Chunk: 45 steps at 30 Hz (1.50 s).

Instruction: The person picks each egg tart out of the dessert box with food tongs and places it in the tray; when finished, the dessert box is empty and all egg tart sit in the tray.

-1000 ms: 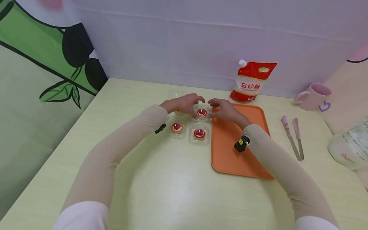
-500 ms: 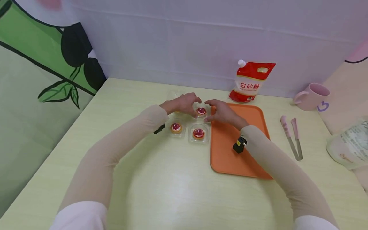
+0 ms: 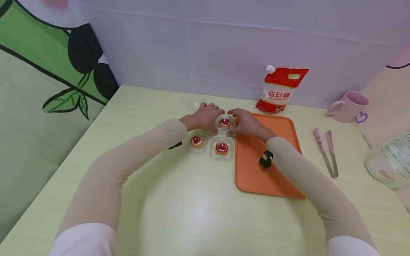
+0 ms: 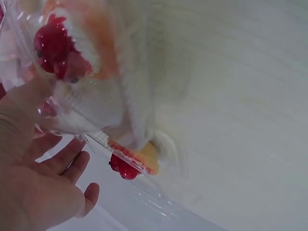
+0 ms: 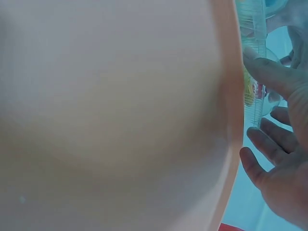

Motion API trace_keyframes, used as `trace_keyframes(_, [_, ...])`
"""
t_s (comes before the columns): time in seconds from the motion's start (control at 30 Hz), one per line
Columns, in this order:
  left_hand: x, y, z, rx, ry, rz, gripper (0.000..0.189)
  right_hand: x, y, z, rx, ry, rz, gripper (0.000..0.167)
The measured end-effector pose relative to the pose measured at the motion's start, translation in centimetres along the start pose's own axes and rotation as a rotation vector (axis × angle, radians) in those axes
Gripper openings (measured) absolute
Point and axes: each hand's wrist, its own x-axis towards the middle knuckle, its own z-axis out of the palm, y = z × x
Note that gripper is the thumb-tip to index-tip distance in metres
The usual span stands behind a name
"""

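Observation:
Four-square on the table sit small red-topped tarts in clear plastic boxes. The back right boxed tart (image 3: 225,123) lies between my two hands. My left hand (image 3: 206,116) is on its left side, reaching over the back left box, whose tart is hidden. In the left wrist view my thumb overlaps a near tart box (image 4: 103,103), fingers loosely bent. My right hand (image 3: 248,124) stands at the box's right side, thumb and fingers spread apart; the right wrist view shows the thumb against the box wall (image 5: 255,103). In front are the left tart (image 3: 196,141) and right tart (image 3: 222,148).
An orange tray (image 3: 256,177) lies just right of the boxes, under my right forearm. Behind it stands a sugar pouch (image 3: 277,91). Farther right are two pink-handled spreaders (image 3: 330,154), a pink mug (image 3: 349,106) and a translucent bag (image 3: 389,161).
My right hand has moved slightly left, closer to the back right box. My left hand has turned a little over the back left box, covering its tart. The front boxes stay put.

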Motion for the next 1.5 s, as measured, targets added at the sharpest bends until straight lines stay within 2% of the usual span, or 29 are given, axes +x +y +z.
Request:
trace_keyframes(0.2, [0.2, 0.5, 0.5, 0.042, 0.044, -0.022, 0.072, 0.3, 0.2, 0.1, -0.043, -0.012, -0.015, 0.079])
trace_keyframes(0.37, [0.5, 0.4, 1.0, 0.06, 0.075, -0.025, 0.07, 0.4, 0.1, 0.2, -0.089, -0.021, -0.023, 0.08])
trace_keyframes(0.67, [0.5, 0.2, 0.8, 0.144, 0.111, -0.009, 0.067, 0.7, 0.1, -0.5, -0.147, -0.043, -0.058, 0.078])
trace_keyframes(0.9, [0.6, 0.2, 0.9, 0.163, 0.081, -0.003, 0.069, 0.9, 0.2, -0.4, -0.137, -0.075, -0.063, 0.076])
trace_keyframes(1.5, [1.0, 0.0, 1.2, 0.176, 0.09, 0.004, 0.07, 0.9, 0.4, -0.9, -0.097, -0.081, -0.071, 0.07])
